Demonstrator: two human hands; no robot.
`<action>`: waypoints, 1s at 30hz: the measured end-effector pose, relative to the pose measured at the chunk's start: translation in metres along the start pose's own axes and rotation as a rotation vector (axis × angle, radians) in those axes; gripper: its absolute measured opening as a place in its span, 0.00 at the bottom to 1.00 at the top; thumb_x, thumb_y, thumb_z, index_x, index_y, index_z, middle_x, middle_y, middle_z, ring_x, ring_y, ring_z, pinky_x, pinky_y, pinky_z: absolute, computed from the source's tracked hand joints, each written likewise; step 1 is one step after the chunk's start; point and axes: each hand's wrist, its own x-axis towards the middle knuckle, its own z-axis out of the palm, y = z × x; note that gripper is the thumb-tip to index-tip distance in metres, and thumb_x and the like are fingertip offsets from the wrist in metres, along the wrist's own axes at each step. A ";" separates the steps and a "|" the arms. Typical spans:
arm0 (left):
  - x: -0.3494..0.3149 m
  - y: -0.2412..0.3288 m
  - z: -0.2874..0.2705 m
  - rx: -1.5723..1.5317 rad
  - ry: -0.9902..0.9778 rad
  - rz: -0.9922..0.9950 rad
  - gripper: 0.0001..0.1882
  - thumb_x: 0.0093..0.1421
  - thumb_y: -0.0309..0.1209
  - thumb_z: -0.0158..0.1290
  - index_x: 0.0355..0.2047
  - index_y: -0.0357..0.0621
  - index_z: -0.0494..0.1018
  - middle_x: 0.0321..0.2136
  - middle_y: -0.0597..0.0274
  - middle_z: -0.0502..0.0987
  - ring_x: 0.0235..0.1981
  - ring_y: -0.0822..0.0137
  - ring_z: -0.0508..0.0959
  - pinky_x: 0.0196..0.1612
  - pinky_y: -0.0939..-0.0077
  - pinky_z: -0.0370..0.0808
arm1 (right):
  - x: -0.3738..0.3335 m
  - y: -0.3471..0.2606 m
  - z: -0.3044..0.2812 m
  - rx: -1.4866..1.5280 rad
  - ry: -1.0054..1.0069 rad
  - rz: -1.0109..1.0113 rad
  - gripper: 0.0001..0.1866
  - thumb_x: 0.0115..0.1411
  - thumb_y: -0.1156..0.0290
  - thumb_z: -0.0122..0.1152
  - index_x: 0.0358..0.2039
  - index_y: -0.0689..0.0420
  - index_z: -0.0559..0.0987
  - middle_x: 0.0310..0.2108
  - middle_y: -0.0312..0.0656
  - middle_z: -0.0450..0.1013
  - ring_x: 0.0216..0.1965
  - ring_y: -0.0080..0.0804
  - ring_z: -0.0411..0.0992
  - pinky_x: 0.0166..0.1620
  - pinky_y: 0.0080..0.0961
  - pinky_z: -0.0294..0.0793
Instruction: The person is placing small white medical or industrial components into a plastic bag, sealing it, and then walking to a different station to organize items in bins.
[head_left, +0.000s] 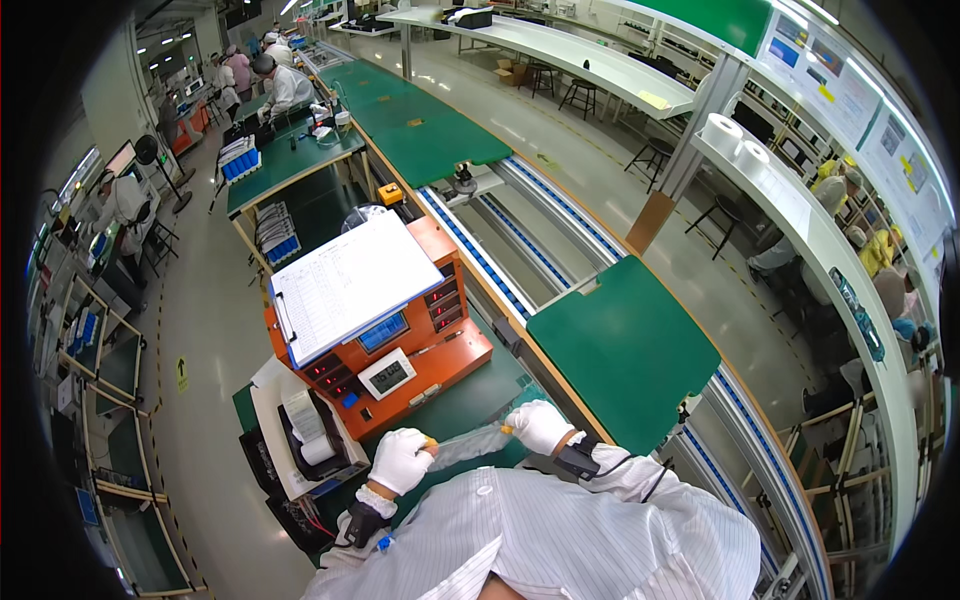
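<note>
My left hand [402,461], in a white glove with yellow-orange fingertips, pinches one end of a translucent plastic strip [470,447]. The other end is between the fingers of my right hand [541,427], gloved the same way. The strip stretches between both hands, low over the green bench top [430,415]; whether it is a bag or a single sheet I cannot tell. Just beyond my hands stands an orange test box [455,365] with red displays. A small white digital meter [387,374] rests on its front ledge, and a clipboard with paper [355,280] lies on top.
A label printer [312,435] stands left of my left hand. To the right runs a conveyor line with blue-dotted rails [480,255] and a green board [625,350] across it. Farther off are a green table [300,160], white shelves [800,200] and several people at work.
</note>
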 end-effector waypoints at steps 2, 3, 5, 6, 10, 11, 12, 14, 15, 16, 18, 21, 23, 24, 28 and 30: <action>0.002 0.000 0.001 0.053 0.033 0.052 0.08 0.52 0.33 0.59 0.25 0.41 0.80 0.25 0.53 0.78 0.31 0.51 0.79 0.34 0.59 0.74 | -0.002 -0.001 -0.002 0.022 0.035 0.025 0.06 0.52 0.71 0.61 0.31 0.53 0.83 0.26 0.44 0.77 0.32 0.47 0.76 0.37 0.41 0.75; 0.001 0.000 0.003 0.021 0.051 0.036 0.08 0.52 0.33 0.58 0.25 0.42 0.80 0.25 0.53 0.78 0.31 0.50 0.78 0.34 0.58 0.74 | -0.004 0.001 -0.003 0.041 0.072 0.056 0.05 0.52 0.70 0.61 0.30 0.53 0.83 0.26 0.44 0.77 0.32 0.47 0.76 0.37 0.41 0.75; 0.001 -0.004 0.008 0.028 0.058 0.039 0.08 0.53 0.34 0.57 0.26 0.42 0.80 0.26 0.53 0.79 0.31 0.50 0.78 0.35 0.58 0.74 | -0.015 0.028 0.012 -0.050 0.080 0.010 0.06 0.53 0.66 0.63 0.28 0.52 0.82 0.25 0.44 0.77 0.31 0.47 0.76 0.37 0.42 0.74; 0.000 -0.008 0.009 0.033 0.054 0.051 0.08 0.53 0.34 0.56 0.26 0.43 0.80 0.26 0.53 0.79 0.31 0.51 0.79 0.35 0.58 0.75 | -0.016 0.033 0.012 -0.115 0.020 0.020 0.06 0.53 0.65 0.64 0.27 0.52 0.83 0.25 0.44 0.77 0.31 0.46 0.76 0.37 0.42 0.74; 0.006 -0.002 0.015 0.071 0.070 0.052 0.08 0.54 0.34 0.56 0.27 0.43 0.80 0.26 0.55 0.79 0.32 0.52 0.79 0.36 0.59 0.75 | -0.023 0.032 0.001 -0.001 0.113 0.066 0.05 0.53 0.67 0.63 0.27 0.52 0.83 0.25 0.45 0.77 0.29 0.47 0.76 0.36 0.42 0.74; 0.003 -0.004 0.014 0.088 0.038 0.003 0.10 0.55 0.36 0.55 0.28 0.43 0.80 0.27 0.55 0.80 0.33 0.53 0.79 0.38 0.59 0.75 | -0.023 0.037 0.004 0.015 0.157 0.058 0.04 0.52 0.68 0.62 0.28 0.51 0.83 0.25 0.43 0.77 0.30 0.44 0.77 0.35 0.41 0.75; 0.001 -0.005 0.014 0.102 0.004 -0.046 0.12 0.56 0.37 0.54 0.29 0.44 0.81 0.29 0.55 0.80 0.34 0.53 0.80 0.39 0.59 0.76 | -0.021 0.040 0.007 0.017 0.147 0.028 0.04 0.52 0.68 0.62 0.28 0.51 0.83 0.25 0.43 0.77 0.30 0.44 0.77 0.35 0.41 0.75; -0.007 -0.010 0.019 0.110 -0.006 -0.117 0.12 0.57 0.38 0.53 0.30 0.44 0.81 0.30 0.55 0.81 0.35 0.53 0.80 0.40 0.59 0.76 | -0.017 0.042 0.006 -0.069 -0.037 0.077 0.05 0.52 0.68 0.62 0.29 0.52 0.83 0.27 0.43 0.78 0.31 0.45 0.77 0.35 0.41 0.75; -0.011 -0.011 0.020 0.114 -0.034 -0.170 0.13 0.58 0.39 0.53 0.30 0.44 0.81 0.31 0.55 0.81 0.36 0.53 0.80 0.41 0.59 0.76 | -0.014 0.043 0.010 -0.029 -0.047 0.083 0.05 0.52 0.69 0.62 0.29 0.52 0.83 0.28 0.44 0.78 0.32 0.46 0.77 0.36 0.42 0.76; -0.014 -0.012 0.020 0.113 -0.028 -0.180 0.13 0.58 0.39 0.53 0.30 0.44 0.81 0.31 0.55 0.81 0.36 0.53 0.80 0.41 0.59 0.76 | -0.011 0.044 0.010 -0.027 -0.053 0.073 0.05 0.52 0.69 0.62 0.29 0.52 0.83 0.28 0.44 0.78 0.32 0.46 0.77 0.36 0.42 0.76; -0.021 -0.015 0.018 0.162 -0.083 -0.235 0.14 0.59 0.39 0.51 0.31 0.45 0.82 0.33 0.55 0.82 0.37 0.53 0.80 0.41 0.59 0.77 | -0.004 0.043 0.010 0.039 0.002 0.016 0.05 0.53 0.69 0.63 0.29 0.54 0.83 0.27 0.46 0.78 0.31 0.48 0.77 0.35 0.40 0.76; -0.033 -0.014 0.017 0.211 -0.119 -0.311 0.12 0.56 0.37 0.53 0.30 0.44 0.82 0.31 0.55 0.82 0.36 0.52 0.80 0.40 0.60 0.77 | 0.008 0.041 0.011 0.030 -0.034 -0.067 0.05 0.53 0.69 0.62 0.29 0.53 0.83 0.27 0.46 0.78 0.31 0.47 0.77 0.36 0.40 0.76; -0.035 -0.010 0.012 0.285 -0.269 -0.453 0.14 0.55 0.40 0.54 0.34 0.47 0.83 0.33 0.54 0.82 0.37 0.53 0.81 0.41 0.59 0.78 | 0.020 0.034 0.016 -0.007 -0.059 -0.131 0.05 0.53 0.70 0.61 0.29 0.52 0.83 0.28 0.45 0.78 0.32 0.46 0.77 0.37 0.41 0.76; -0.037 -0.010 0.012 0.286 -0.269 -0.457 0.14 0.55 0.40 0.54 0.34 0.47 0.83 0.33 0.54 0.82 0.37 0.53 0.81 0.41 0.59 0.78 | 0.026 0.029 0.018 -0.047 -0.080 -0.189 0.05 0.53 0.70 0.61 0.30 0.52 0.83 0.29 0.44 0.78 0.32 0.46 0.77 0.38 0.42 0.76; -0.045 -0.011 0.032 0.290 -0.216 -0.459 0.15 0.57 0.41 0.52 0.39 0.53 0.82 0.42 0.56 0.82 0.43 0.54 0.81 0.43 0.58 0.77 | 0.047 0.006 0.027 -0.064 -0.149 -0.307 0.06 0.53 0.71 0.59 0.30 0.49 0.83 0.30 0.42 0.78 0.34 0.42 0.77 0.38 0.38 0.75; -0.039 -0.010 0.044 0.317 -0.300 -0.397 0.13 0.58 0.39 0.50 0.38 0.53 0.82 0.40 0.55 0.82 0.42 0.54 0.81 0.42 0.58 0.77 | 0.051 -0.006 0.024 -0.082 -0.161 -0.323 0.06 0.53 0.70 0.60 0.30 0.49 0.83 0.30 0.40 0.77 0.34 0.41 0.77 0.39 0.37 0.75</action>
